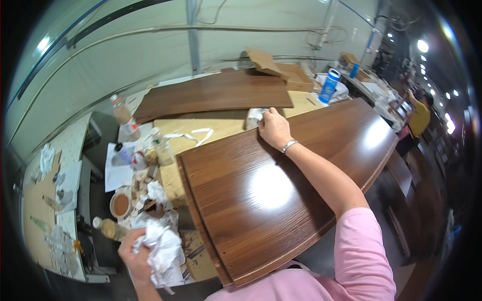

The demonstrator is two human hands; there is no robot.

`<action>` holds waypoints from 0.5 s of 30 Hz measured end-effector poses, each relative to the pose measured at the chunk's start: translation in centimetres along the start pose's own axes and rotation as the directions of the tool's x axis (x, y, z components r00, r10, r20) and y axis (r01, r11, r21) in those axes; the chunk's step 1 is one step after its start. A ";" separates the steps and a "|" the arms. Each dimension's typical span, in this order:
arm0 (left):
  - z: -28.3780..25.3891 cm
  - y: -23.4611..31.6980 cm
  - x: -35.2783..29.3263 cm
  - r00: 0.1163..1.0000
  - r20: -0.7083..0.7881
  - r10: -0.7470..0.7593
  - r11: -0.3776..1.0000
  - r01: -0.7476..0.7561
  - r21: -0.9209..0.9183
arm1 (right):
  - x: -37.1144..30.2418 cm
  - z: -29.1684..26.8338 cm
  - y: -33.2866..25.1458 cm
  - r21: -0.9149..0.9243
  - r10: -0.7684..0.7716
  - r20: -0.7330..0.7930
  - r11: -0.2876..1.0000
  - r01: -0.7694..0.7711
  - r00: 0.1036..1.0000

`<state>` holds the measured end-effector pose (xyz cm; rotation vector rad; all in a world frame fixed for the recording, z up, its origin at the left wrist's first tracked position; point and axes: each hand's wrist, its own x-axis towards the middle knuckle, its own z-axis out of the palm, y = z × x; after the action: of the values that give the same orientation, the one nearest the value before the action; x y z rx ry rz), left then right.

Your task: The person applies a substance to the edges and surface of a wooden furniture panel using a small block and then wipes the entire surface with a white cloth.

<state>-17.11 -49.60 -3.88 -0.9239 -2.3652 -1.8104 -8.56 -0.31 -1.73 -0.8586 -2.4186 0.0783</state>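
Observation:
A glossy dark-brown wood panel (228, 175) lies in front of me, with a grooved strip along its left end and bright glare on its face. My right hand (275, 130) is closed at the panel's far edge, fingers curled down. A whitish thing (254, 118) shows right beside those fingers; whether they grip it, the edge or something small is hidden. At the lower left, my left hand (134, 258) is closed around a crumpled white cloth or tissue (163, 248), held apart from the panel's left end.
Another brown panel (216, 95) lies behind on the yellowish bench. Bottles (161, 146), a tub of brown paste (120, 204) and scraps crowd the left. A blue bottle (329, 86) and cardboard boxes (296, 77) stand at the back. A person in yellow (419, 120) is far right.

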 end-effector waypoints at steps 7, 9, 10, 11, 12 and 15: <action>6.1 11.5 6.9 0.916 0.182 0.357 0.925 -0.374 0.068 | 0.3 -0.3 0.5 0.116 -0.177 0.052 0.979 0.170 0.983; 12.3 14.8 9.1 0.832 0.329 0.446 0.870 -0.490 0.060 | 0.4 1.1 3.2 0.174 -0.185 -0.013 0.967 0.184 0.983; 15.3 16.3 9.8 0.803 0.414 0.430 0.875 -0.483 0.027 | 0.9 0.7 4.7 0.197 -0.179 -0.017 0.964 0.179 0.984; 18.2 16.8 10.3 0.791 0.471 0.390 0.901 -0.434 -0.015 | 1.3 -0.1 6.6 0.197 -0.144 -0.005 0.970 0.142 0.990; 21.2 17.8 10.6 0.779 0.552 0.297 0.923 -0.383 0.044 | 1.7 -0.9 9.4 0.194 -0.108 0.010 0.976 0.104 0.994; 29.4 16.8 11.0 0.686 0.657 0.314 0.852 -0.508 0.123 | 3.0 -2.6 18.6 0.151 -0.061 -0.020 0.987 0.064 0.998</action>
<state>-8.83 -16.21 5.22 -2.0505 -2.3201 -1.0251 1.39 15.85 -2.43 -0.7118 -2.3883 0.2274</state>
